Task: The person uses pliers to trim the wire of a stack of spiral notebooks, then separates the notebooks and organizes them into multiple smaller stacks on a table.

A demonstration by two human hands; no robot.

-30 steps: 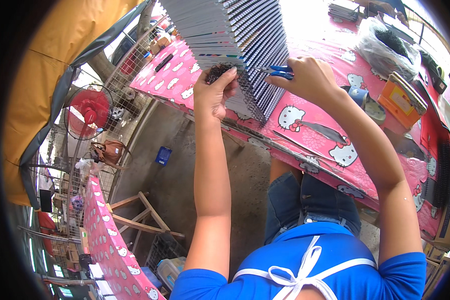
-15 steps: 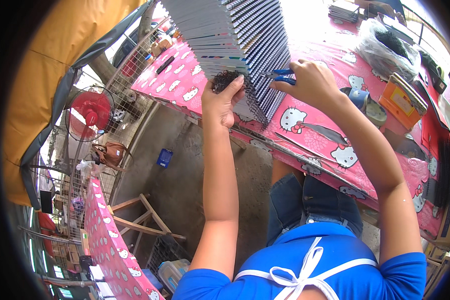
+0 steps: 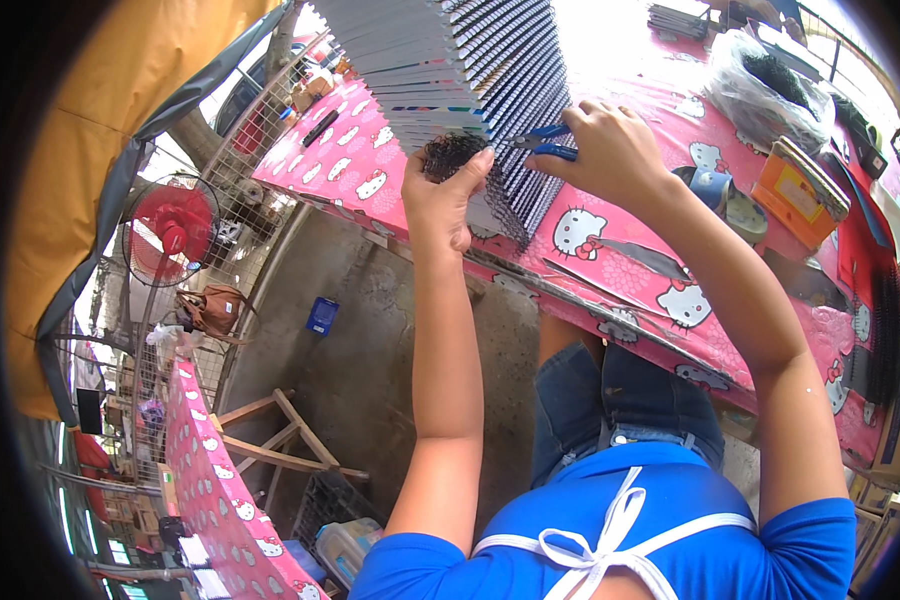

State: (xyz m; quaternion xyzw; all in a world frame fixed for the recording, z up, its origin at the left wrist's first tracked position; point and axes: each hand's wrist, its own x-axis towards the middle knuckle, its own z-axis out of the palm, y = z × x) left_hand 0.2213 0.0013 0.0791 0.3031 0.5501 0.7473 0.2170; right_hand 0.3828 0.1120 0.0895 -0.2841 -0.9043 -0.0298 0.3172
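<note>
A tall stack of spiral-bound notebooks stands at the table's near edge, its bound side turned to the right. Loose ends of black spiral coil bunch up at the near corner. My left hand is closed around this bunch, thumb on top. In my right hand is a pair of blue-handled cutting pliers, its handles spread and its jaws pointing left at the coil bindings. Whether the jaws touch a coil is too small to tell.
Scissors lie on the pink patterned tablecloth near its front edge. To the right are a tape roll, an orange box and a clear plastic bag holding black coils. A red fan stands at left.
My right hand has moved slightly up and left with the pliers, whose handles now show wider apart. My left hand keeps its hold on the coil bunch. The view has shifted a little.
</note>
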